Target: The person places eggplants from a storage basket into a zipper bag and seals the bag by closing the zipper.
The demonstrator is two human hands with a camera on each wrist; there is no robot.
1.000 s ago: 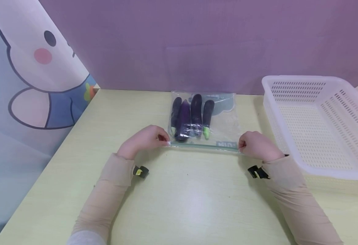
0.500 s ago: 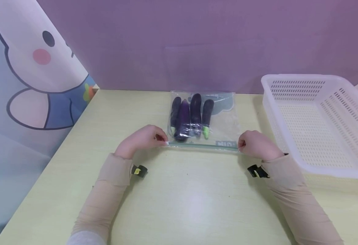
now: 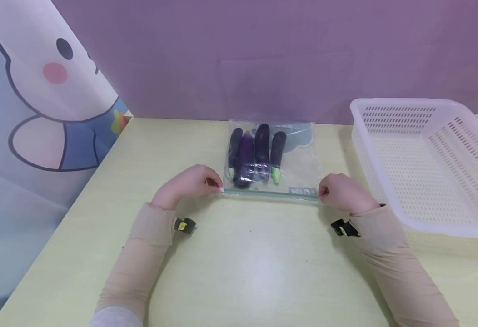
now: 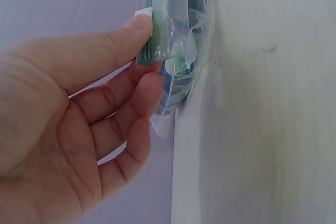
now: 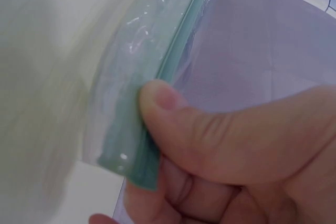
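Note:
A clear zip bag with a green seal strip lies at the table's back, its mouth toward me. Several dark purple eggplants lie side by side inside it, mostly in its left half. My left hand pinches the left end of the strip, thumb on the small white slider in the left wrist view. With thumb and curled fingers my right hand grips the strip's right end; the green corner pokes out below that thumb in the right wrist view. The strip is stretched straight between both hands.
A white plastic basket with slotted walls stands on the right, close to my right forearm. Behind the pale wooden table rises a purple backdrop. A cartoon-printed cloth hangs on the left.
My left hand has shifted very slightly left, still on the slider end. The right hand, the bag and the eggplants stay practically in place.

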